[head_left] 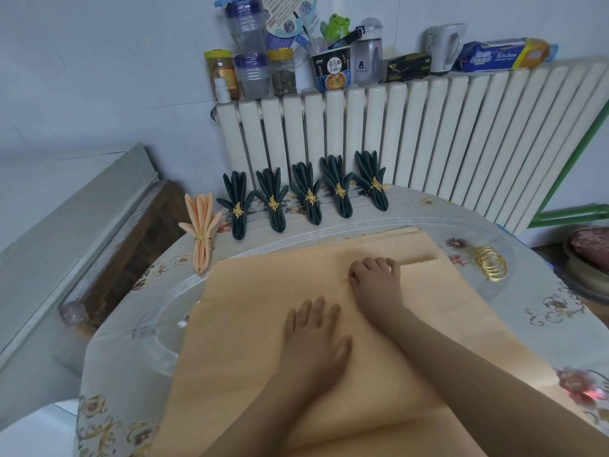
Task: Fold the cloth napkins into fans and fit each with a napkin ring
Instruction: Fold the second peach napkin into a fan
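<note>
A stack of peach cloth napkins (263, 324) lies spread flat in front of me on the round table. My left hand (313, 338) rests flat on the top napkin with straight fingers. Farther away, my right hand (375, 278) has its fingers curled and pinches the cloth near its middle. A folded strip with a scalloped edge (418, 262) shows just right of that hand. Several gold napkin rings (490, 266) lie piled at the right. Along the back stand several dark green fan napkins (309, 196) with gold rings, and one peach fan (200, 230) at the left.
The table carries a floral cloth under clear plastic (543, 311). A white radiator (428, 133) stands behind it, its top crowded with jars, bottles, a kettle and boxes. A grey cabinet (66, 232) sits at the left, a cushioned seat (590, 249) at the right.
</note>
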Available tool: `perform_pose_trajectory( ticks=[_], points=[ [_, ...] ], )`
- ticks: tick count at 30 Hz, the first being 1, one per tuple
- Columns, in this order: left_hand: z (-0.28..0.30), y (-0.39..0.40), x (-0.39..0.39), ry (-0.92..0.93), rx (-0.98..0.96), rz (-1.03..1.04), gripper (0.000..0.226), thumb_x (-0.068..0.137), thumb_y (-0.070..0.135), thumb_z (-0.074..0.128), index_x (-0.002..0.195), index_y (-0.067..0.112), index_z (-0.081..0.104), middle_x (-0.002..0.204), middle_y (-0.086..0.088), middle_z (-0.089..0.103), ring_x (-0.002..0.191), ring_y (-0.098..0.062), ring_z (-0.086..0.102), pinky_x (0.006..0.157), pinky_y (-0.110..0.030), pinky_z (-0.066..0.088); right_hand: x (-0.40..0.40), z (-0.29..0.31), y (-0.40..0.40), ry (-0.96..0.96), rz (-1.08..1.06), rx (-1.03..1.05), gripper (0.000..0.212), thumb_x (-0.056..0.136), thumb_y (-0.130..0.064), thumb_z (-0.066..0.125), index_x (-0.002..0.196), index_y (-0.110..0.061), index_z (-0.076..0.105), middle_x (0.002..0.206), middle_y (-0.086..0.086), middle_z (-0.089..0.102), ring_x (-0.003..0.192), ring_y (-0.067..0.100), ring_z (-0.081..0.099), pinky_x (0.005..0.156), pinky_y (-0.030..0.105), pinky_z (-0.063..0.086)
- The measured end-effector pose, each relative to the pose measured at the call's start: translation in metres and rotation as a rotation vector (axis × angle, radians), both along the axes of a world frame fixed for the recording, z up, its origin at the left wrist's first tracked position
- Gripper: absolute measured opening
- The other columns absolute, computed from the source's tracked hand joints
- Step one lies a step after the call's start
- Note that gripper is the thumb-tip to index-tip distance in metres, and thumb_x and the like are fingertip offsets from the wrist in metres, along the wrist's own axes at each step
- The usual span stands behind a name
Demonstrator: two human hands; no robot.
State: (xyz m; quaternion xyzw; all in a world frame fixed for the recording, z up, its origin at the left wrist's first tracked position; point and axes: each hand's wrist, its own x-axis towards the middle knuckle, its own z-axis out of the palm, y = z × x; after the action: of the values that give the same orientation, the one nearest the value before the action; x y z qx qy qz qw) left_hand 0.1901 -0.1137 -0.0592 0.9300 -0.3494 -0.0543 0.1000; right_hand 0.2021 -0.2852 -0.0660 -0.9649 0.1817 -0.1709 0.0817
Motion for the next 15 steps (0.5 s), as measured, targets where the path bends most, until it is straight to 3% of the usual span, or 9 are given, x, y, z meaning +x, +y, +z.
perform_pose_trajectory(
  ticks=[2, 4, 6, 7, 9, 10, 12, 13, 15],
  points=[
    [-0.002, -0.001, -0.006, 0.002, 0.057, -0.009, 0.093, 0.064, 0.062, -0.011, 0.151, 0.033, 0.009, 0.16, 0.002, -0.001, 0.146, -0.018, -0.005, 0.116, -0.038, -0.008, -0.007, -0.001, 0.001, 0.023, -0.007, 0.021, 0.03, 0.094, -0.015, 0.039, 0.117, -0.023, 0.058, 0.125, -0.002, 0.053, 0.125, 0.023, 0.036, 0.107, 0.035, 0.005],
    [-0.002, 0.002, -0.005, 0.003, 0.006, 0.007, 0.092, 0.067, 0.059, -0.009, 0.15, 0.03, 0.018, 0.16, -0.001, 0.008, 0.147, -0.019, 0.003, 0.117, -0.038, -0.004, -0.02, -0.001, 0.008, 0.004, 0.016, 0.021, 0.036, 0.088, -0.009, 0.044, 0.117, -0.021, 0.061, 0.13, 0.0, 0.053, 0.127, 0.025, 0.039, 0.106, 0.036, 0.008],
    [0.001, 0.008, -0.008, -0.057, -0.103, 0.0, 0.077, 0.077, 0.051, 0.008, 0.135, 0.023, 0.049, 0.147, -0.009, 0.04, 0.138, -0.024, 0.034, 0.115, -0.037, 0.018, -0.041, 0.0, 0.021, -0.082, 0.065, -0.025, 0.033, 0.075, -0.012, 0.05, 0.1, -0.021, 0.07, 0.112, 0.001, 0.066, 0.11, 0.027, 0.058, 0.098, 0.036, 0.02],
    [0.001, 0.013, -0.011, -0.129, -0.162, -0.01, 0.061, 0.081, 0.044, 0.02, 0.117, 0.02, 0.063, 0.131, -0.01, 0.057, 0.123, -0.025, 0.052, 0.108, -0.036, 0.032, -0.054, 0.001, 0.027, -0.118, 0.101, -0.025, 0.032, 0.071, -0.018, 0.048, 0.092, -0.023, 0.071, 0.102, -0.001, 0.069, 0.098, 0.025, 0.064, 0.093, 0.034, 0.026],
    [0.005, 0.024, -0.022, -0.225, -0.2, -0.031, 0.038, 0.078, 0.035, 0.037, 0.086, 0.021, 0.072, 0.102, -0.005, 0.07, 0.093, -0.022, 0.067, 0.09, -0.028, 0.047, -0.082, 0.005, 0.041, -0.117, 0.165, -0.028, 0.035, 0.072, -0.029, 0.041, 0.088, -0.027, 0.072, 0.094, -0.007, 0.071, 0.088, 0.016, 0.067, 0.086, 0.028, 0.037],
    [0.006, 0.029, -0.031, -0.246, -0.2, -0.046, 0.037, 0.076, 0.034, 0.039, 0.082, 0.021, 0.073, 0.097, -0.003, 0.072, 0.088, -0.021, 0.068, 0.085, -0.028, 0.051, -0.098, 0.006, 0.047, -0.103, 0.183, -0.04, 0.037, 0.073, -0.032, 0.038, 0.089, -0.028, 0.072, 0.094, -0.009, 0.071, 0.087, 0.012, 0.067, 0.084, 0.025, 0.043],
    [0.005, 0.037, -0.047, -0.209, -0.148, -0.037, 0.05, 0.077, 0.039, 0.032, 0.096, 0.019, 0.073, 0.109, -0.009, 0.07, 0.099, -0.025, 0.067, 0.09, -0.035, 0.05, -0.117, 0.004, 0.059, -0.074, 0.233, -0.046, 0.04, 0.075, -0.037, 0.038, 0.091, -0.029, 0.073, 0.098, -0.01, 0.072, 0.089, 0.009, 0.067, 0.082, 0.023, 0.048],
    [0.006, 0.039, -0.054, -0.158, -0.093, -0.038, 0.066, 0.077, 0.044, 0.02, 0.116, 0.018, 0.066, 0.129, -0.014, 0.059, 0.119, -0.028, 0.057, 0.103, -0.038, 0.04, -0.124, 0.002, 0.064, -0.04, 0.256, -0.055, 0.041, 0.077, -0.039, 0.037, 0.092, -0.029, 0.074, 0.099, -0.009, 0.072, 0.091, 0.01, 0.067, 0.082, 0.023, 0.049],
    [0.006, 0.044, -0.063, -0.005, 0.055, -0.028, 0.092, 0.067, 0.055, -0.007, 0.149, 0.027, 0.025, 0.159, -0.007, 0.013, 0.146, -0.023, 0.01, 0.117, -0.04, 0.003, -0.133, -0.004, 0.072, 0.041, 0.286, -0.08, 0.046, 0.083, -0.043, 0.034, 0.098, -0.027, 0.074, 0.104, -0.007, 0.071, 0.096, 0.01, 0.067, 0.087, 0.024, 0.047]
  ],
)
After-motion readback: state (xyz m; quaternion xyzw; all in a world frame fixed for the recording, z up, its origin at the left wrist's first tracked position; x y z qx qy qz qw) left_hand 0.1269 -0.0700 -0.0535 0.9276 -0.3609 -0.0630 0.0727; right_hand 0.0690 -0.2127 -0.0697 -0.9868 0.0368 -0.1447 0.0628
